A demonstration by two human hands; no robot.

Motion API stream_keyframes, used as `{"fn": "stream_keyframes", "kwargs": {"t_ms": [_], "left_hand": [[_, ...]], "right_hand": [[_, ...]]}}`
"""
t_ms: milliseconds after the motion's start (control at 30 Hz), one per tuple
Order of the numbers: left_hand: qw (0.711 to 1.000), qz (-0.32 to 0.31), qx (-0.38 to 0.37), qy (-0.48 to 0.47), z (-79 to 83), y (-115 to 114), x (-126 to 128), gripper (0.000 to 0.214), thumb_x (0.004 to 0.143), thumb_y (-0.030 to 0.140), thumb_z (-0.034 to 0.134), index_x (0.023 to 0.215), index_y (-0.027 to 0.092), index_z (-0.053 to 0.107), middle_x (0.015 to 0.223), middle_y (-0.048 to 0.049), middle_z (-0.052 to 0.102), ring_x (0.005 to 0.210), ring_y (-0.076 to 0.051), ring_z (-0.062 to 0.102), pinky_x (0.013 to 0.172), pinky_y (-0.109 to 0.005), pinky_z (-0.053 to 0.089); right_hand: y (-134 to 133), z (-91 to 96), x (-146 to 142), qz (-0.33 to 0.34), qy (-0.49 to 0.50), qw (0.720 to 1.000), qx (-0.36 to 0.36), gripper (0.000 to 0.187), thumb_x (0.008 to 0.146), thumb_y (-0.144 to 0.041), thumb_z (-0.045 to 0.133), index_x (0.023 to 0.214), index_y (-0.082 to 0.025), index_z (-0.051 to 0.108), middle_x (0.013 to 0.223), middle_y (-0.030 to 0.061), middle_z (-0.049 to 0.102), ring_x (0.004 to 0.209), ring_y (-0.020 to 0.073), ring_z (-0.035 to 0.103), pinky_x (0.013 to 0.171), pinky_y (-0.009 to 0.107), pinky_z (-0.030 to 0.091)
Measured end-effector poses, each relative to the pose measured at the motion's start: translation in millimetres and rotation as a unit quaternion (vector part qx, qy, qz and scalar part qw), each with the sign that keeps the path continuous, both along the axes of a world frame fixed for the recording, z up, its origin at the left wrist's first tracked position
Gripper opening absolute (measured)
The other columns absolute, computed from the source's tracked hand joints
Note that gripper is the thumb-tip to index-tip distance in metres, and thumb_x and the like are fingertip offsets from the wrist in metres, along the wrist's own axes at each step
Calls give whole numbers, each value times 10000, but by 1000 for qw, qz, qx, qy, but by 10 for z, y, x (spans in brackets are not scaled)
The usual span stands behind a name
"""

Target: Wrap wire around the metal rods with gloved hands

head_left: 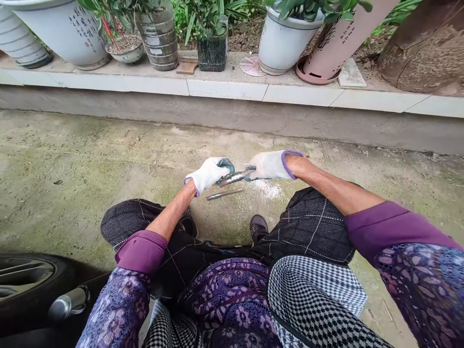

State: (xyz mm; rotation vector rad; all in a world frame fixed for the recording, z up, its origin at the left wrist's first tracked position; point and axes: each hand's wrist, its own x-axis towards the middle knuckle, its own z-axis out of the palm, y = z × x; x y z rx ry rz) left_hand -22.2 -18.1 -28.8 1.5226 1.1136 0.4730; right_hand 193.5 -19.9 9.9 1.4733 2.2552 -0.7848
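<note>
1. Potted plants line a tiled ledge [224, 88] at the edge of a concrete floor [72, 159]: from the left, a ribbed pot [23, 36], a large white pot [68, 36] with dark lettering, a shallow planter [125, 50], a clear plastic container [159, 46] and a dark square pot [212, 53].
2. Farther right along the ledge are a pink lattice disc [250, 66], a white planter [284, 43], a tall pink pot [342, 41] and a big brown jar [431, 55].
3. A wheel [32, 285] and a metal cylinder [67, 304] crowd the lower left corner; a houndstooth cloth [311, 290] spreads across the lap of the person, who wears floral purple sleeves.
4. Between the person's dark shoes and the ledge, a silvery-banded rod [234, 178] is held over the floor, slightly tilted, its right end higher in the view.
5. The left grip [214, 173], in a white and teal glove, is closed around the rod's left end, fingers curled over it.
6. The right grip [266, 166], in a purple-cuffed glove, pinches the opposite end; the fingers partly hide that tip.
7. Just below, a thinner rod [224, 194] lies on the concrete, near a scatter of white flecks [268, 189].
</note>
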Motion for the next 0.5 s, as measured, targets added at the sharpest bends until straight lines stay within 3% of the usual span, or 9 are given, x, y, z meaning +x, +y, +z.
{"fn": "stream_keyframes", "kwargs": {"t_ms": [167,300,400,500], "left_hand": [[999,39,-26,-9,-55,-1,68,152,743,164,594,867,150,680,572,26,574,500,-91,507,419,-170,389],[997,56,-28,-38,-60,0,96,159,783,162,596,923,157,670,600,14,617,508,-89,524,432,-163,395],[998,60,-4,23,-24,17,68,215,795,161,586,983,174,688,614,14,638,491,-98,504,452,-186,384],[984,41,102,142,11,63,8,161,782,154,596,877,194,720,615,5,633,529,-121,509,534,-223,401]], "right_hand": [[87,5,-108,-2,-91,993,79,385,885,-456,548,1033,-173,762,928,134,750,740,234,655,589,316,388],[141,-11,-99,2,-110,985,133,450,911,-496,500,1130,-178,730,1004,146,756,821,268,687,603,324,416],[162,-67,-94,-1,-118,983,142,454,916,-502,497,1135,-176,725,1004,152,757,832,273,698,620,325,437],[146,-133,-115,4,-124,985,119,423,901,-501,534,1081,-179,742,968,156,760,796,280,704,618,334,447]]}}
